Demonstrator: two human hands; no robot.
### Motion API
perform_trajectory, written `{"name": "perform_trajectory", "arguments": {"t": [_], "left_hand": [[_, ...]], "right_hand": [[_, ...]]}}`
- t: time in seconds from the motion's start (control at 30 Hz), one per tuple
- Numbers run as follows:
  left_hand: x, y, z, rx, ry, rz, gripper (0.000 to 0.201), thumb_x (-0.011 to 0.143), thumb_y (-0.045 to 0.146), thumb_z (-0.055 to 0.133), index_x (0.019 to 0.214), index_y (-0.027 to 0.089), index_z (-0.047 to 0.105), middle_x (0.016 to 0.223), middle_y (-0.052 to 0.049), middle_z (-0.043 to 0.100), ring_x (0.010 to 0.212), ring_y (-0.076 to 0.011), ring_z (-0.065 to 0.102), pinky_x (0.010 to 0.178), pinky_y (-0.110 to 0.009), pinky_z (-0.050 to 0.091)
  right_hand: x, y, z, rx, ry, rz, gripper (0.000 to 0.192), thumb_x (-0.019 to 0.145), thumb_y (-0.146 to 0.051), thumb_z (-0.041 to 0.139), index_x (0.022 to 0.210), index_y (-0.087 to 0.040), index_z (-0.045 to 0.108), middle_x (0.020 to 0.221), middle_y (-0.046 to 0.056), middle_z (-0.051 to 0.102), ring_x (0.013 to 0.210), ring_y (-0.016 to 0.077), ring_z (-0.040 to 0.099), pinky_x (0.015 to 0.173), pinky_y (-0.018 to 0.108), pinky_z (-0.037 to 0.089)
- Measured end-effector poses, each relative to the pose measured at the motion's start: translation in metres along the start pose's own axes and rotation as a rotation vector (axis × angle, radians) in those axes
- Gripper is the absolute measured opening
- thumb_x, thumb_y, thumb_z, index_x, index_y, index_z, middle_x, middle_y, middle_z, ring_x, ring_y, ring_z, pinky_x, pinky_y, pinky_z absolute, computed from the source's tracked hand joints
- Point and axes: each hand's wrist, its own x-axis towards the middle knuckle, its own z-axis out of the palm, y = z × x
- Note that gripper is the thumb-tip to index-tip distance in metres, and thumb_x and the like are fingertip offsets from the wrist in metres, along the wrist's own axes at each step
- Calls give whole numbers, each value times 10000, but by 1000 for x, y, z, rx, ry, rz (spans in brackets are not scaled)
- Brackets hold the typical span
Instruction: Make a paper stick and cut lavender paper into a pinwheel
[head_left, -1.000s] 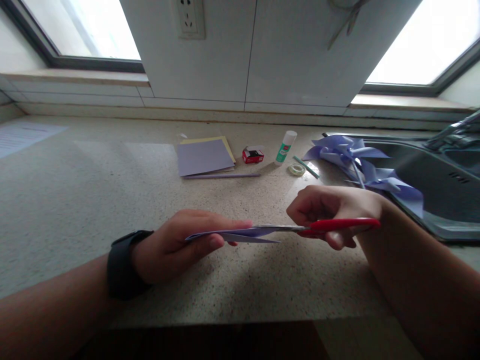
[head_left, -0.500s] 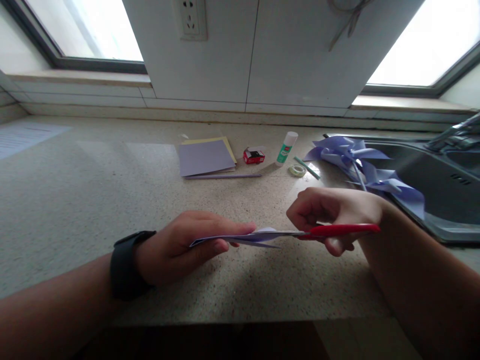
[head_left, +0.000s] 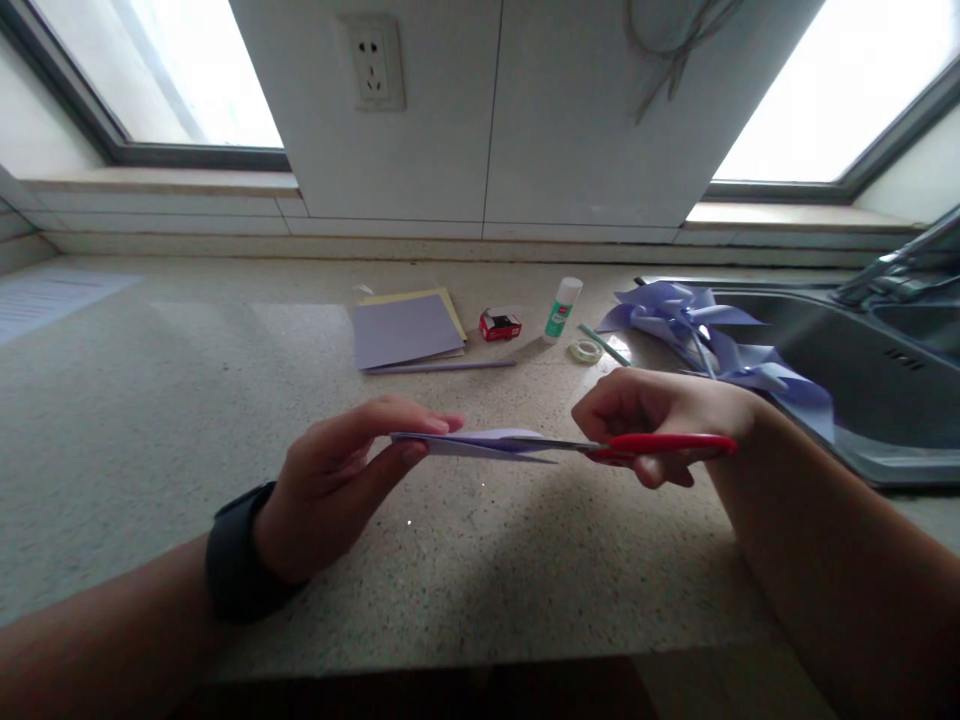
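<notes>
Sitting along the speckled desk is a sink with purple pinwheels by its rim, then a paper stack and a glue stick. Above the desk, the left hand is pinching a folded purple paper edge-on, fingers closed on it. The right hand is gripping red scissors, blades in the paper. Risk, I'd guess: that thin sheet flexing and the cut wandering toward the left fingertips.
</notes>
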Motion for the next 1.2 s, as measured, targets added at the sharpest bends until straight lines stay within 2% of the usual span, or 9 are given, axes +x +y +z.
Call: {"name": "perform_trajectory", "arguments": {"t": [0.07,0.4,0.63,0.9,1.2], "left_hand": [[2,1,0,48,31,16,193,959,165,634,1086,260,743,1052,-37,791,991,-172,742,881,-291,600],[2,-1,-4,114,-38,0,242,950,160,641,1129,278,752,1048,-50,781,956,-190,728,811,-315,592],[3,1,-3,126,-23,-5,219,946,157,649,1096,265,766,1016,-39,782,919,-170,724,795,-292,579],[4,0,-3,157,-13,28,200,940,165,660,1079,259,769,971,-47,783,871,-170,726,740,-289,584],[3,1,-5,208,-37,41,255,936,146,656,1118,292,760,1006,-46,777,920,-182,707,789,-327,588]], "right_hand": [[0,0,0,0,15,10,405,676,-348,912,716,-155,558,549,-78,579,378,32,494,342,108,436],[3,0,0,-54,-19,-4,395,680,-383,907,747,-151,595,545,-68,612,371,38,513,347,117,437],[1,-1,1,-23,18,-1,332,691,-284,900,732,-147,601,523,-67,608,372,38,504,343,111,422],[1,-2,1,-110,21,12,384,707,-376,884,742,-165,565,539,-81,584,385,37,501,350,117,403],[4,-4,4,-165,28,16,381,728,-393,865,735,-172,555,531,-80,584,385,37,507,344,113,381]]}}
